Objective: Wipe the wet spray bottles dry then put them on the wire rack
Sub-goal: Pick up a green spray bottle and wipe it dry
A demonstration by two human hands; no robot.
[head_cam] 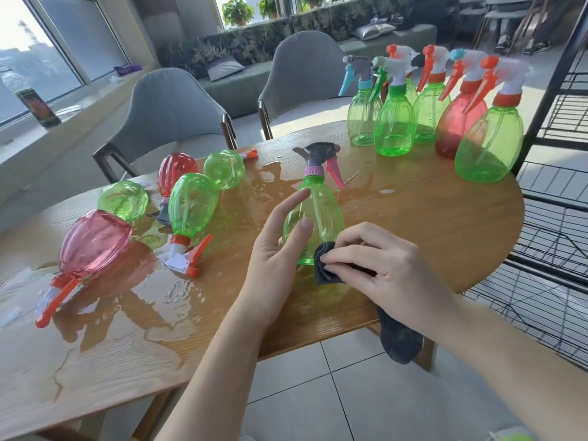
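Observation:
A green spray bottle (321,205) with a grey head and pink trigger stands upright near the table's front edge. My left hand (276,246) cups its left side, thumb on the front and index finger stretched up along the body. My right hand (375,265) pinches a dark grey cloth (324,265) against the bottle's lower right side; the cloth's tail hangs over the table edge. Several wet bottles lie on their sides at the left, among them a pink one (92,243) and a green one (192,206). The black wire rack (553,218) stands at the right.
Several upright bottles, green and one red (458,122), cluster at the table's far right corner. Water pools (178,294) over the wooden table's left and middle. Two grey chairs (171,113) stand behind the table. Tiled floor lies below.

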